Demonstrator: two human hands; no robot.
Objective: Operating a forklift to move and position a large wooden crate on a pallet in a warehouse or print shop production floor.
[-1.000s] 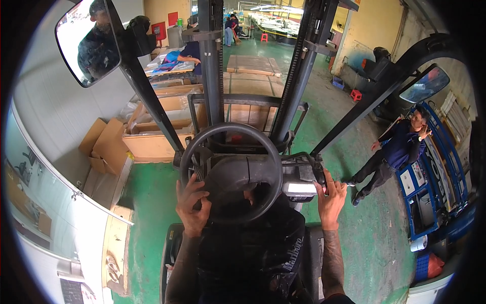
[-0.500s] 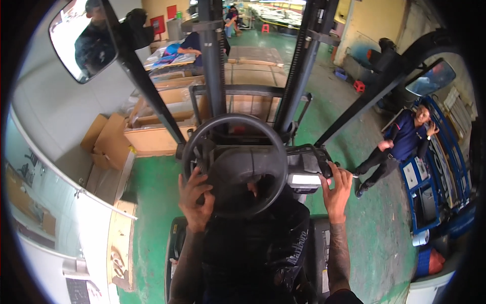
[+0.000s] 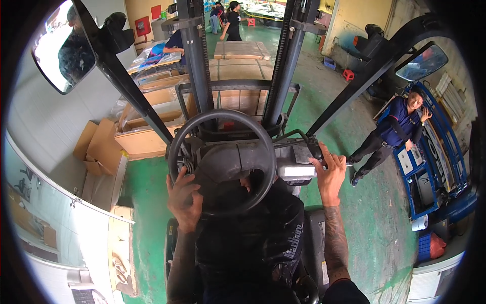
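Since the last look, the co-worker at right has brought the lower arm across the body, and the person in black down the aisle now shows clear between the mast uprights; the whole view has slid left, so we suspect the head turned. Going from the left: mirror, then a brown open carton beside a long wooden crate. The left hand lies over the lower-left of the forklift's steering wheel, fingers loosely curled, thumb and index nearly making a ring; we cannot tell if it closes on the rim. The wheel sits ahead of the driver's torso; beyond it, large flat cartons show between the uprights. Right of the console, the right hand is half open at a black control lever, thumb apart from the fingers; firm hold cannot be confirmed. Both hands keep their stations, so we judge the controls attended, with the shifting people the main thing to mind.
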